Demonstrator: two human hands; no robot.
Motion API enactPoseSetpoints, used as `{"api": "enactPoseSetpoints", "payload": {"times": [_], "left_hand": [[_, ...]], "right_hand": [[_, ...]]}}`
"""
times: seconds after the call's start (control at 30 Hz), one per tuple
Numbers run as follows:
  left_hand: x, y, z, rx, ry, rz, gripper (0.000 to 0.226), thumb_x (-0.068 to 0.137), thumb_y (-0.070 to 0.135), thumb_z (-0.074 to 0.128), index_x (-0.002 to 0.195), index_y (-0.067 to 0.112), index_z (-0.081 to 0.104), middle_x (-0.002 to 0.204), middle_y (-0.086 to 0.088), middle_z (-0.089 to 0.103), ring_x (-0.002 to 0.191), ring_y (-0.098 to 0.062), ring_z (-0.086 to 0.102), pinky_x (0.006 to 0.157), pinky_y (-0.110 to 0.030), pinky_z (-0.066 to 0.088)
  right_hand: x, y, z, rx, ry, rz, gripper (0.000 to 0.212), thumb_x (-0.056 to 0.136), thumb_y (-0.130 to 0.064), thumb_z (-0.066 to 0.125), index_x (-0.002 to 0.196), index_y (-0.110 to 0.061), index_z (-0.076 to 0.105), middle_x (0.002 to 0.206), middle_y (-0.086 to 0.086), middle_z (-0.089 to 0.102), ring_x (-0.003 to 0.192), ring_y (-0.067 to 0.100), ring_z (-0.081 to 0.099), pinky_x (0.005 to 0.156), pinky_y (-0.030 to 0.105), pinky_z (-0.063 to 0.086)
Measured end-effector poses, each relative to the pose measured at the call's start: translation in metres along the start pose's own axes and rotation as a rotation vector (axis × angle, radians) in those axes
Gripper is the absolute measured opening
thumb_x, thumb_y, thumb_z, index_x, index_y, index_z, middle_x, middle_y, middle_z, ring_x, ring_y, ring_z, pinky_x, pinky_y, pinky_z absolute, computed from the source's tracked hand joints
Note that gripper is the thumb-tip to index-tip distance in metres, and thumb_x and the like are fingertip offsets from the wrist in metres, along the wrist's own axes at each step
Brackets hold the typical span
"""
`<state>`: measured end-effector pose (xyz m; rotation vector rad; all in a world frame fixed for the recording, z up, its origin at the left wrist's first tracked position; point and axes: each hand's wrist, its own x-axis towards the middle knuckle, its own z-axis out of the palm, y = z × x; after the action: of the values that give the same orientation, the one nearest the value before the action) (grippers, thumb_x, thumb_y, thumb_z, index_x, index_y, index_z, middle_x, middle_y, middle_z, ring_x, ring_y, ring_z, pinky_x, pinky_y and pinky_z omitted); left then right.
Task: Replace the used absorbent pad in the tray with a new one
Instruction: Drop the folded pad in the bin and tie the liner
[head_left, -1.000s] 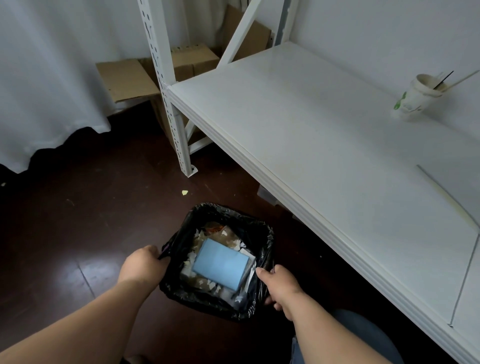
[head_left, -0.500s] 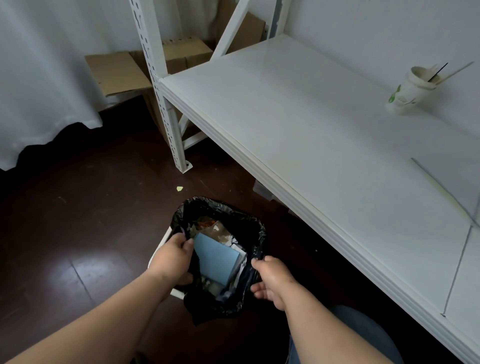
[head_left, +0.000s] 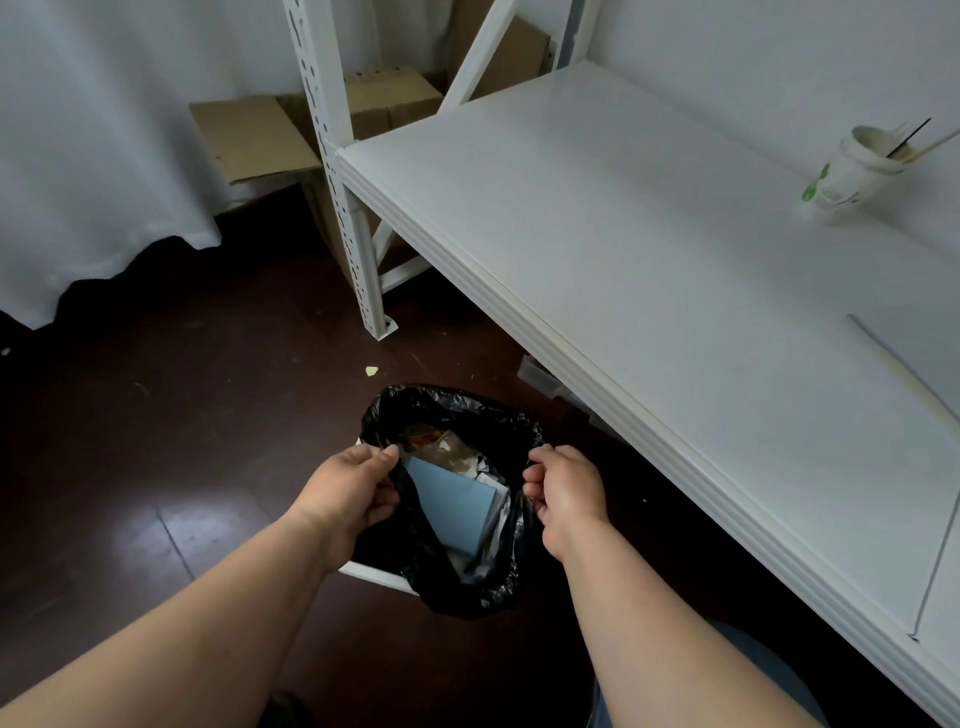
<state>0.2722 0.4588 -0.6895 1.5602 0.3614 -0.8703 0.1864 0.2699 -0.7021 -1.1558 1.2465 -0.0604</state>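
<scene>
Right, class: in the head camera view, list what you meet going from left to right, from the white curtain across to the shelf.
White fabric curtain → flat brown cardboard sheet → left hand → folded blue pad in the black plastic bin bag → right hand → white paper cup holding sticks.

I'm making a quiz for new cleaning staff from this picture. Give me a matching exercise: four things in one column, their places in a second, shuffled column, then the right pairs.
Things:
1. blue pad
2. paper cup
3. cardboard box
4. left hand

Places:
A. on the white shelf, near the wall
B. gripping the rim of the black bin bag
C. inside the bin bag, among other rubbish
D. on the floor behind the shelf post

Pairs: 1-C, 2-A, 3-D, 4-B
</scene>
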Motion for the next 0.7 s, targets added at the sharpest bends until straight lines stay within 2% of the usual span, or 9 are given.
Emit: {"api": "enactPoseSetpoints", "payload": {"times": [0.13, 0.23, 0.33, 0.4, 0.5, 0.53, 0.63, 0.7], "left_hand": [[0.0, 0.0, 0.002, 0.035, -0.07, -0.092, 0.022, 0.097, 0.022, 0.054, 0.077, 0.016, 0.051, 0.066, -0.004, 0.055, 0.06, -0.018, 0.054, 0.065, -0.032, 0.05], [0.0, -0.008, 0.006, 0.236, -0.096, -0.138, 0.014, 0.098, 0.023, 0.053, 0.088, 0.014, 0.057, 0.07, -0.007, 0.059, 0.062, -0.019, 0.056, 0.065, -0.031, 0.05], [0.007, -0.015, 0.007, 0.384, -0.049, -0.12, 0.018, 0.097, 0.032, 0.053, 0.098, 0.016, 0.059, 0.072, -0.007, 0.06, 0.06, -0.018, 0.054, 0.063, -0.029, 0.05], [0.011, -0.015, 0.005, 0.361, -0.003, -0.141, 0.025, 0.096, 0.042, 0.051, 0.102, 0.019, 0.059, 0.073, -0.008, 0.059, 0.057, -0.017, 0.052, 0.058, -0.027, 0.049], [0.017, -0.012, 0.0, 0.4, 0.071, -0.162, 0.038, 0.095, 0.048, 0.05, 0.097, 0.011, 0.061, 0.073, -0.01, 0.058, 0.057, -0.02, 0.051, 0.054, -0.026, 0.047], [0.018, -0.012, -0.002, 0.417, 0.088, -0.162, 0.039, 0.094, 0.047, 0.051, 0.094, 0.009, 0.061, 0.073, -0.011, 0.057, 0.057, -0.021, 0.051, 0.053, -0.026, 0.046], [0.021, -0.012, -0.003, 0.421, 0.123, -0.133, 0.031, 0.094, 0.037, 0.057, 0.085, 0.007, 0.062, 0.07, -0.01, 0.055, 0.058, -0.021, 0.051, 0.053, -0.028, 0.046], [0.027, -0.012, -0.003, 0.408, 0.171, -0.019, 0.021, 0.092, 0.024, 0.061, 0.078, 0.008, 0.063, 0.068, -0.011, 0.056, 0.061, -0.023, 0.053, 0.056, -0.03, 0.048]], "right_hand": [[0.001, -0.017, -0.002, 0.087, 0.002, 0.091, 0.018, 0.095, -0.012, 0.047, 0.083, -0.016, 0.06, 0.062, 0.0, 0.052, 0.052, 0.013, 0.046, 0.06, 0.027, 0.037], [0.005, -0.027, -0.008, 0.164, -0.017, 0.134, 0.015, 0.095, -0.01, 0.051, 0.084, -0.015, 0.06, 0.063, 0.0, 0.054, 0.055, 0.014, 0.048, 0.062, 0.029, 0.04], [0.01, -0.03, -0.013, 0.222, -0.034, 0.127, 0.016, 0.097, -0.009, 0.046, 0.089, -0.013, 0.06, 0.068, 0.002, 0.055, 0.061, 0.016, 0.051, 0.069, 0.033, 0.041], [0.014, -0.024, -0.011, 0.124, -0.034, 0.13, 0.018, 0.098, -0.012, 0.041, 0.092, -0.013, 0.058, 0.069, 0.004, 0.054, 0.061, 0.017, 0.052, 0.07, 0.035, 0.044], [0.019, -0.005, -0.01, -0.316, 0.003, 0.104, 0.019, 0.098, -0.019, 0.036, 0.095, -0.015, 0.055, 0.073, 0.004, 0.054, 0.057, 0.017, 0.048, 0.064, 0.031, 0.041], [0.019, 0.002, -0.011, -0.392, 0.003, 0.117, 0.019, 0.097, -0.019, 0.035, 0.096, -0.016, 0.054, 0.073, 0.004, 0.054, 0.056, 0.017, 0.047, 0.061, 0.029, 0.04], [0.015, 0.01, -0.016, -0.345, -0.028, 0.231, 0.017, 0.094, -0.014, 0.036, 0.092, -0.019, 0.052, 0.069, 0.001, 0.052, 0.053, 0.015, 0.048, 0.06, 0.027, 0.043], [0.014, 0.005, -0.016, -0.251, -0.04, 0.243, 0.016, 0.093, -0.01, 0.039, 0.089, -0.018, 0.052, 0.062, 0.001, 0.049, 0.048, 0.015, 0.046, 0.059, 0.027, 0.044]]}}
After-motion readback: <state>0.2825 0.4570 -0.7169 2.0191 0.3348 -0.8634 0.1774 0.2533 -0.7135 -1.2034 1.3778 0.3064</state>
